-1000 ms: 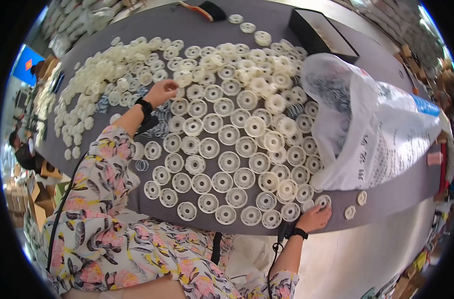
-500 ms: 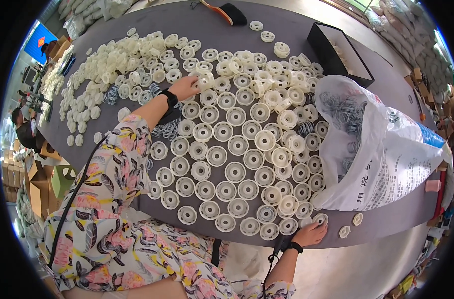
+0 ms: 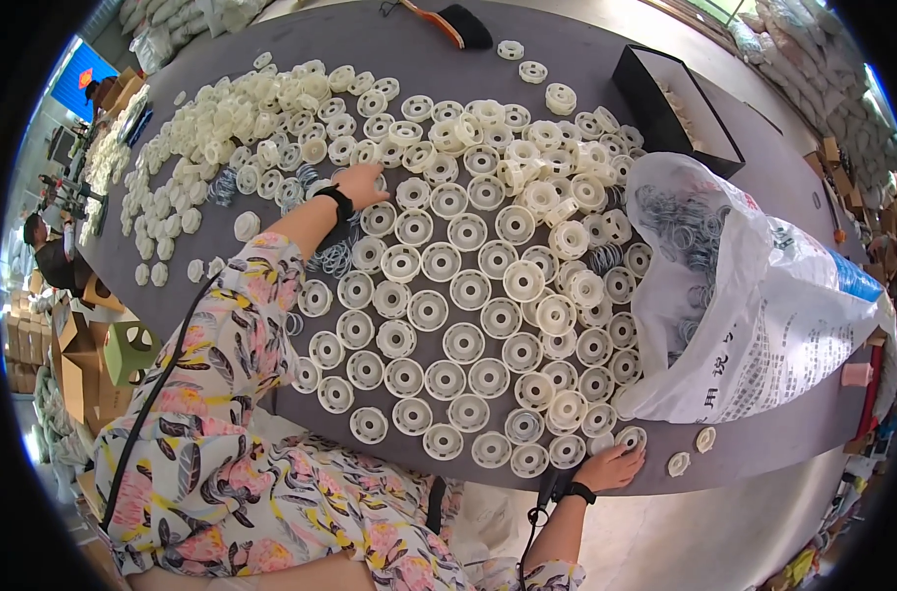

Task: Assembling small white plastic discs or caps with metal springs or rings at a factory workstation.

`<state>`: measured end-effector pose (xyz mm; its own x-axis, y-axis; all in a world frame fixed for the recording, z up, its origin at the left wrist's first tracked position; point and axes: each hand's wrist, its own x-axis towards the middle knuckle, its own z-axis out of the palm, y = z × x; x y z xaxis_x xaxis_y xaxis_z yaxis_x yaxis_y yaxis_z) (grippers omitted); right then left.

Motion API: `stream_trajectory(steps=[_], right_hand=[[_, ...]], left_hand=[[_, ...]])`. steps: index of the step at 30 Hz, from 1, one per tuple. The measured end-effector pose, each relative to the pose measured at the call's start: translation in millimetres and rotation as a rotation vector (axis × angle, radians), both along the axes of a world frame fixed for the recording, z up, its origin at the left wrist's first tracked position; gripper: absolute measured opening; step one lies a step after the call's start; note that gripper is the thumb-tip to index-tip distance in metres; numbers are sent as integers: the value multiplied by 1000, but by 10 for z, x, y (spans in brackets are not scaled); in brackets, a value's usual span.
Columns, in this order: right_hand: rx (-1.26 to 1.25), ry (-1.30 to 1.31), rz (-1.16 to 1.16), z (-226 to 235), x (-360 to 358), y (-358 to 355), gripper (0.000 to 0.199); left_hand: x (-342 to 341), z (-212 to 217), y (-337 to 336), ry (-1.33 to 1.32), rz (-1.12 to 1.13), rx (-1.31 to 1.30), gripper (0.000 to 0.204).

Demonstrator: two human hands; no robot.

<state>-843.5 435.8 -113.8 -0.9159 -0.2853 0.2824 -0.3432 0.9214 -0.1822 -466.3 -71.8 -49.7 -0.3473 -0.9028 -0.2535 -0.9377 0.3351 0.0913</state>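
Many round off-white plastic parts with a central hole (image 3: 470, 289) lie in loose rows across the grey table (image 3: 567, 30). My left hand (image 3: 358, 185) is over the parts at the upper middle, fingers apart near a few of them, and I see nothing held in it. Down at the near edge, my right hand (image 3: 611, 467) has its fingers closed around the lower rim of one white round plastic part (image 3: 631, 438). Grey metal coil springs (image 3: 335, 258) lie under and beside my left forearm.
A white plastic sack (image 3: 754, 325) of springs lies open on the right. Behind it stands a black box (image 3: 675, 108). A brush (image 3: 458, 25) is at the far edge. Heaped white parts (image 3: 261, 103) cover the far left. Another person (image 3: 50, 256) sits at left.
My left hand has drawn back slightly to the left and down, letting go of a white plastic part. My right hand stays at the table's near edge.
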Motion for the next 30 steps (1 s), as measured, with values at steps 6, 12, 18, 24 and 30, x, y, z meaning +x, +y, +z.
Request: stream_trajectory(steps=[6,12,18,24,30], right_hand=[[4,-13,-12,-28,-9,17,42],[-1,-28,-8,-10,-25,-1,41],[-19,-38,16,-25,-47,-11,41],[-9,87,71,-180,-192,176,39],[46,186,97,255,144,-131,38]], left_hand=[[30,73,-95,270,84,-74,54],[164,-40,-16,423,-18,40,37],[230,223,52,566,-33,137,27],[584,-141,243,49,-169,-81,38],[799,164,400,316,73,-132,41]])
